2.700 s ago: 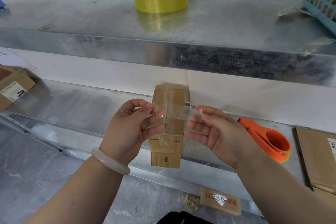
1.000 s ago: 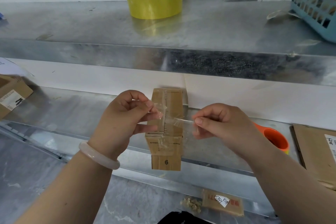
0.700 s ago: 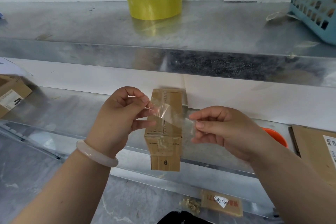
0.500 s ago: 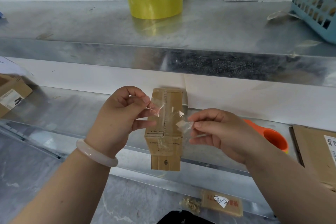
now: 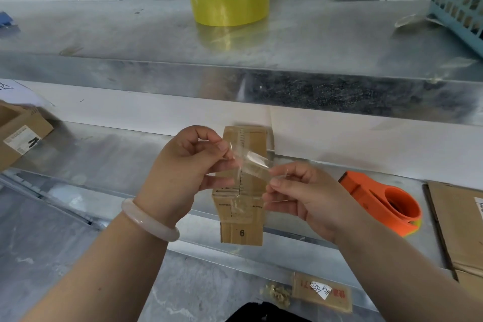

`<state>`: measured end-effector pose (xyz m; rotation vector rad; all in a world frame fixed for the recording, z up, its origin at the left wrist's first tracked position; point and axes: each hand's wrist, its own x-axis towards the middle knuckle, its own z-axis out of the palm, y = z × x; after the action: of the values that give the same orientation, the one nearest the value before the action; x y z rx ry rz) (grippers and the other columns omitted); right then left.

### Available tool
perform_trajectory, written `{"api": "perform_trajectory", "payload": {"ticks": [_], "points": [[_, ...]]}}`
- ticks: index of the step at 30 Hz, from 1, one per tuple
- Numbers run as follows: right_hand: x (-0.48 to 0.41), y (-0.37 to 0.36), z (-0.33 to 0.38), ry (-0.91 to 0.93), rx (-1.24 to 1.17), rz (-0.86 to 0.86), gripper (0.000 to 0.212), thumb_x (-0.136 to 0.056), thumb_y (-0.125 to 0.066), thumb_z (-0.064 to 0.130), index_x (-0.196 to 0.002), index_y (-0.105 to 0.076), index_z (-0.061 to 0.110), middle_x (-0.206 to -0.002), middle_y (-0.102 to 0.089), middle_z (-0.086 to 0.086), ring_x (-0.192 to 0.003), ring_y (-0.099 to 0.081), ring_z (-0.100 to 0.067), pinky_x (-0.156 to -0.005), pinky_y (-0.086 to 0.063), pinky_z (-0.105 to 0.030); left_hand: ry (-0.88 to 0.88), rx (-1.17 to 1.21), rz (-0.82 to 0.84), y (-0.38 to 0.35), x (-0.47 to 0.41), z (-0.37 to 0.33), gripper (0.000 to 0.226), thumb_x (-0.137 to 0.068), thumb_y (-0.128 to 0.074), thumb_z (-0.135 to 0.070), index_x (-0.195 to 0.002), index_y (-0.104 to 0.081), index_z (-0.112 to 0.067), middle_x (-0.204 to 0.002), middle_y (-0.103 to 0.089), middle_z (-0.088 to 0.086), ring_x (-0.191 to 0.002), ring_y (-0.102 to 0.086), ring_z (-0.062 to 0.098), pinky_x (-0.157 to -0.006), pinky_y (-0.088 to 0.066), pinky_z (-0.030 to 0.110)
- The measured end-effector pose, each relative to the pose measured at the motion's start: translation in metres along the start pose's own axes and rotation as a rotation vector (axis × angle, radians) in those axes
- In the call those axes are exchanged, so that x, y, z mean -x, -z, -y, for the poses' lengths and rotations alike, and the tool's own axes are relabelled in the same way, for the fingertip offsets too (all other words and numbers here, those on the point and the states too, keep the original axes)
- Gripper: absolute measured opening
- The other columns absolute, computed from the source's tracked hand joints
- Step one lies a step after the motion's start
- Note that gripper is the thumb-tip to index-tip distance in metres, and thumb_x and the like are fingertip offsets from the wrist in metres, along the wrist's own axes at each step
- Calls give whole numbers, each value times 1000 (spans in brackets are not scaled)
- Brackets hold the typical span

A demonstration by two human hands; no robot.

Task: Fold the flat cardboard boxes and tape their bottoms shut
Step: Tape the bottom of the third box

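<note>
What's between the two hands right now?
A crumpled strip of clear tape, pinched by left hand and right hand, in front of the small box; head view.

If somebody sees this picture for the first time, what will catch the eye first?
In the centre, the left hand and right hand pinch a clear tape strip over a small box. A yellow tape roll lies on the upper shelf behind; an orange dispenser sits at lower right.

1. This looks like a packing station in a small warehouse or shipping workshop.
2. Bare metal shelves (image 5: 104,31) serve as the work surface.
3. On them lie a yellow tape roll (image 5: 228,1), an orange tape dispenser (image 5: 384,206), flat cardboard boxes (image 5: 462,219) and a labelled carton (image 5: 22,136).
4. A blue plastic basket (image 5: 460,0) stands on the upper shelf, at the right.
</note>
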<state>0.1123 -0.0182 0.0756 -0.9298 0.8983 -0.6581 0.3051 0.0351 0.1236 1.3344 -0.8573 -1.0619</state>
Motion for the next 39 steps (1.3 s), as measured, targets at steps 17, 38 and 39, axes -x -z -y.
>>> {"api": "perform_trajectory", "payload": {"ticks": [17, 38, 39], "points": [[-26, 2, -49, 72, 433, -270, 6, -94, -64, 11, -89, -66, 14, -72, -74, 3, -70, -73, -13, -62, -59, -29, -24, -639, -195, 25, 5, 94, 15, -97, -53, -16, -84, -51, -23, -79, -72, -9, -56, -69, 11, -60, -56, 34], [-42, 5, -70, 56, 427, -384, 9, -92, -67, 18, -84, -70, 19, -73, -74, 3, -69, -71, -13, -80, -61, -42, -77, -768, -151, 42, -17, 116, 17, -96, -57, -22, -80, -51, -27, -72, -59, -3, -67, -58, 18, -60, -58, 42], [-42, 5, -70, 56, 431, -379, 9, -93, -66, 18, -85, -70, 19, -73, -74, 2, -70, -71, -14, -80, -61, -42, -73, -779, -141, 43, -18, 116, 18, -96, -57, -23, -80, -51, -26, -70, -59, -2, -67, -58, 19, -60, -58, 43]]}}
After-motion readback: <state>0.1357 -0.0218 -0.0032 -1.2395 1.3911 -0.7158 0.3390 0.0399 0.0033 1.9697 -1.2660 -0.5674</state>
